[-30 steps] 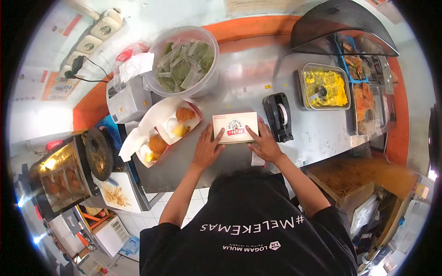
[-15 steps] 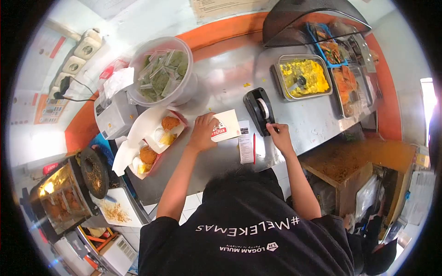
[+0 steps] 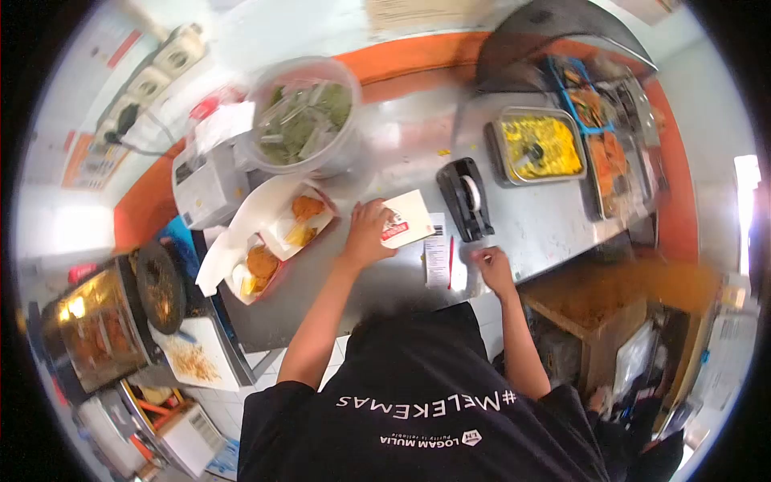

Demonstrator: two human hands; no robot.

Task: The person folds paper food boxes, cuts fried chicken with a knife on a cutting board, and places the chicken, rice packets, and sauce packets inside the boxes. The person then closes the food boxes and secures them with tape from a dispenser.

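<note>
My left hand [image 3: 367, 234] is closed on the near side of a small cream paper box [image 3: 408, 218] with a red printed logo, held over the steel counter. My right hand [image 3: 494, 270] is in a pinch just in front of a black tape dispenser [image 3: 463, 193] with a white roll, apart from it. Whatever lies between those fingertips is too small to make out. Between my hands lie a printed receipt [image 3: 436, 259] and a red pen [image 3: 451, 261]. Left of my left hand, an open paper food box [image 3: 231, 265] holds fried pieces and yellow-and-white food.
Behind the open box stands a clear bucket [image 3: 353, 132] of green packets, beside a grey-white machine [image 3: 210, 197]. Back right are a metal tray [image 3: 514, 178] of yellow food and a blue basket [image 3: 593, 120]. A chopping board [image 3: 229, 353] sits at the left.
My right hand has come away from the dispenser's front end toward my body, fingers still pinched. My left hand keeps its hold on the small box. The whole view has shifted slightly.
</note>
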